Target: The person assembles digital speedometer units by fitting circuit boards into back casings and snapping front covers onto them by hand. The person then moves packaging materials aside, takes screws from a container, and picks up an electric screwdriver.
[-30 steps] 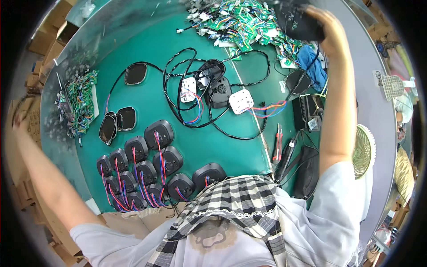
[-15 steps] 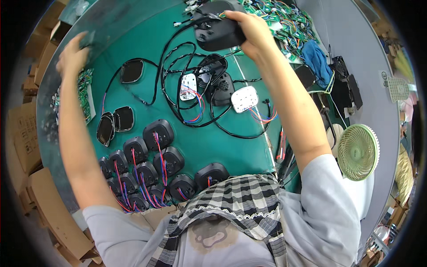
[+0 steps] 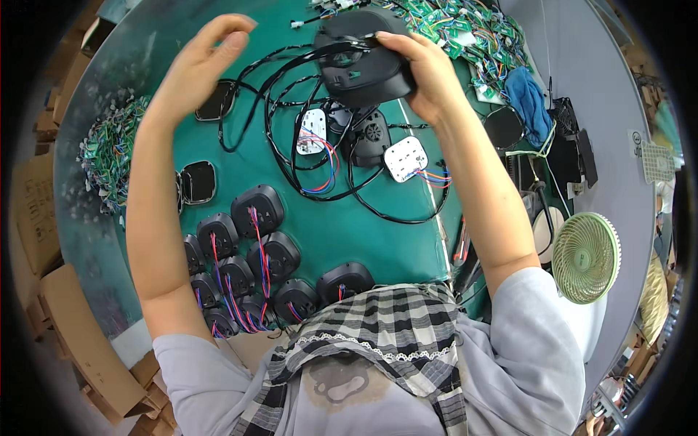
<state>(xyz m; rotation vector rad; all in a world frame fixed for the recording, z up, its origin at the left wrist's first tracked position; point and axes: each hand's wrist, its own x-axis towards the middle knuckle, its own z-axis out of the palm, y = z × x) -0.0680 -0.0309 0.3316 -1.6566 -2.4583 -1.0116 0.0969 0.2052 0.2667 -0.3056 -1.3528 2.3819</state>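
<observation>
Black plastic housing (image 3: 363,62) is up at the far middle of the green worktop (image 3: 407,247), clamped in the right hand (image 3: 422,73), left hand (image 3: 196,65) open and empty, so looks like one wired batch (image 3: 247,269) sits near-left, loose boards (image 3: 465,36) far-right left.

A small green fan (image 3: 586,256) stands at the right edge of the green bench (image 3: 407,240). A blue cloth (image 3: 527,102) lies near a heap of green circuit boards (image 3: 465,36). Brown cardboard boxes (image 3: 80,341) sit on the left
</observation>
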